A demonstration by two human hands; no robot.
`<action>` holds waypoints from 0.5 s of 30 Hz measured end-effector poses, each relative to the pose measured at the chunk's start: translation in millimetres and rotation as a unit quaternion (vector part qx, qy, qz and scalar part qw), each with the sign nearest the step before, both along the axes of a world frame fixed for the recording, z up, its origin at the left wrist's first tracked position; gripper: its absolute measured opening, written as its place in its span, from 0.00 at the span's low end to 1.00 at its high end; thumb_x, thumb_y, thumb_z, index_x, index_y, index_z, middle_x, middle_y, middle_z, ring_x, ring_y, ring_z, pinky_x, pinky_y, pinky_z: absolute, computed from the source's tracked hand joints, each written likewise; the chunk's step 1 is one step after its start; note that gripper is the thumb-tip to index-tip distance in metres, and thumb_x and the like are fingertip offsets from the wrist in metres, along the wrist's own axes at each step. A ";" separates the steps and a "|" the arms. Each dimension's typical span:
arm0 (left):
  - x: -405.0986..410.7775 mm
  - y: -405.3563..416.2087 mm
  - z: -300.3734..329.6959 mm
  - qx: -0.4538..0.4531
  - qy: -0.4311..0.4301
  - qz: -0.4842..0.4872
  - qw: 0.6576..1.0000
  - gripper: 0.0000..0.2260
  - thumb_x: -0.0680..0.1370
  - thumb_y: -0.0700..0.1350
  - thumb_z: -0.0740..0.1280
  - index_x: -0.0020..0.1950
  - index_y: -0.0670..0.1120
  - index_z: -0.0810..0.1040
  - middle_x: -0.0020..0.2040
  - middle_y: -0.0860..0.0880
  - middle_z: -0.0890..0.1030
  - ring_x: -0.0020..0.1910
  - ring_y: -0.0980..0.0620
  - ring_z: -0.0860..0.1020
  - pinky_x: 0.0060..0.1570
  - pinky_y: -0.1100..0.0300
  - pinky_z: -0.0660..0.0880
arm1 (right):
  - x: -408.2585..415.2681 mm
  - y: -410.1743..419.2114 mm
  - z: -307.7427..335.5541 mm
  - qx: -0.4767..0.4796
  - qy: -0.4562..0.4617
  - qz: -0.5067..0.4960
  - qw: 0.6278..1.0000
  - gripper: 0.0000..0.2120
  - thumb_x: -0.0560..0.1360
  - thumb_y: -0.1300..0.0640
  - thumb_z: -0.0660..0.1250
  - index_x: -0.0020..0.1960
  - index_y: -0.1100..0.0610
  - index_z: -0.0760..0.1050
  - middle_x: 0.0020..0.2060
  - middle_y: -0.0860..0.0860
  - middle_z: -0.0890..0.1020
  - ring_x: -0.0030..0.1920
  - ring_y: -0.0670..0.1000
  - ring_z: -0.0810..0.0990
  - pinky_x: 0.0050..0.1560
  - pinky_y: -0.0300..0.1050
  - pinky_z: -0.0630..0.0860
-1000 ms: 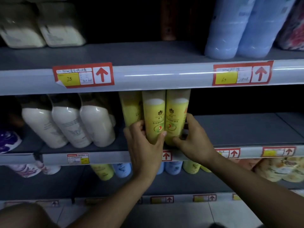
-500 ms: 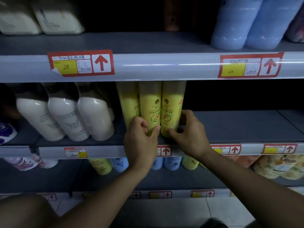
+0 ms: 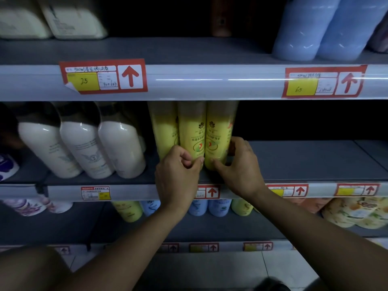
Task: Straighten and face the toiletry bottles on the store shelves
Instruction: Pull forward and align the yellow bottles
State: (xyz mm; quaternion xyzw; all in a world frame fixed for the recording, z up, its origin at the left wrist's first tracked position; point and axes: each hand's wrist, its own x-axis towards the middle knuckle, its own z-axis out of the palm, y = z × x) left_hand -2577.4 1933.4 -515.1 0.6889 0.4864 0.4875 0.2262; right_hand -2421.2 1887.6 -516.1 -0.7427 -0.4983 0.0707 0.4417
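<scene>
Three yellow bottles are seen standing upright side by side near the front edge of the middle shelf [image 3: 304,164], labels turned outward. The middle yellow bottle [image 3: 192,135] is grasped low down by the left hand [image 3: 178,175], its fingers curled round the base and its thumb laid against the front. The right yellow bottle [image 3: 218,133], touching the middle one, is gripped at its base by the right hand [image 3: 239,169], thumb at the front and fingers wrapped round the far side. The left yellow bottle [image 3: 164,129] is left untouched, pressed against its neighbour and partly hidden behind it. To the left on the same shelf, three white bottles [image 3: 84,148] with dark caps are lined up, shown leaning in the wide-angle view. The shelf to the right of the hands is shown bare and grey. Along the front edge of the upper shelf, a red price tag [image 3: 102,77] with a yellow panel and an arrow is fixed, a corner peeling; a second tag is seen farther right. Two pale blue bottles [image 3: 327,28] are shelved above at the right, cream packs [image 3: 52,17] at the left. On the lower shelf, blue and yellow bottles are partly hidden behind the forearms.
</scene>
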 end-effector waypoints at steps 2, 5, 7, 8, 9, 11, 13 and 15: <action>-1.0 0.3 0.1 -0.001 0.010 -0.002 1.000 0.14 0.71 0.48 0.80 0.40 0.53 0.74 0.31 0.57 0.78 0.33 0.59 0.79 0.37 0.52 0.80 | -1.0 -0.4 1.9 -0.008 -0.005 -0.005 1.000 0.29 0.71 0.49 0.79 0.67 0.53 0.72 0.59 0.50 0.76 0.56 0.48 0.78 0.57 0.51 0.80; -1.6 -0.3 1.6 0.000 0.012 -0.008 1.000 0.12 0.72 0.43 0.78 0.41 0.53 0.76 0.33 0.58 0.79 0.34 0.59 0.80 0.38 0.52 0.82 | -3.2 -1.0 6.2 -0.019 -0.011 -0.013 1.000 0.28 0.71 0.49 0.79 0.66 0.54 0.72 0.58 0.50 0.76 0.56 0.49 0.78 0.57 0.51 0.80; -1.7 -0.1 1.8 -0.002 0.010 -0.012 1.000 0.12 0.73 0.42 0.78 0.41 0.54 0.77 0.34 0.58 0.80 0.35 0.58 0.81 0.38 0.52 0.82 | -4.9 -1.2 7.9 -0.027 -0.012 -0.019 0.999 0.28 0.71 0.49 0.79 0.66 0.53 0.72 0.58 0.50 0.77 0.56 0.50 0.77 0.57 0.51 0.79; -1.9 0.2 1.1 -0.003 0.010 -0.014 1.000 0.11 0.73 0.42 0.78 0.42 0.54 0.77 0.35 0.58 0.80 0.35 0.58 0.81 0.39 0.52 0.82 | -5.8 -1.0 8.1 -0.031 -0.010 -0.022 0.999 0.28 0.71 0.49 0.79 0.66 0.54 0.73 0.57 0.50 0.77 0.56 0.50 0.77 0.57 0.51 0.79; -2.6 -0.1 0.7 -0.005 0.008 -0.019 1.000 0.10 0.74 0.42 0.78 0.43 0.53 0.78 0.36 0.58 0.80 0.36 0.58 0.81 0.39 0.52 0.82 | -7.1 -0.9 9.0 -0.034 -0.010 -0.024 0.999 0.27 0.71 0.50 0.79 0.66 0.54 0.73 0.58 0.50 0.77 0.57 0.51 0.77 0.57 0.51 0.79; -5.0 -1.5 -0.3 -0.011 0.003 -0.036 0.999 0.09 0.74 0.40 0.77 0.46 0.52 0.79 0.39 0.58 0.81 0.38 0.59 0.82 0.41 0.51 0.83 | -9.4 -0.6 13.5 -0.046 -0.011 -0.027 0.999 0.27 0.70 0.50 0.79 0.65 0.55 0.74 0.58 0.51 0.77 0.57 0.52 0.77 0.56 0.49 0.78; -6.9 -4.1 0.3 -0.023 0.005 -0.048 0.999 0.11 0.74 0.39 0.76 0.49 0.52 0.79 0.42 0.58 0.82 0.42 0.60 0.83 0.44 0.51 0.84 | -9.6 0.2 19.5 -0.062 0.003 -0.030 0.998 0.26 0.70 0.52 0.78 0.65 0.56 0.74 0.59 0.53 0.77 0.57 0.53 0.78 0.54 0.48 0.77; -8.8 -6.8 1.2 -0.030 0.012 -0.048 0.998 0.12 0.74 0.38 0.75 0.50 0.53 0.79 0.44 0.58 0.83 0.44 0.60 0.83 0.46 0.51 0.84 | -9.1 -0.3 22.0 -0.069 0.021 -0.029 0.997 0.26 0.71 0.54 0.77 0.66 0.56 0.74 0.60 0.54 0.79 0.58 0.55 0.79 0.56 0.50 0.79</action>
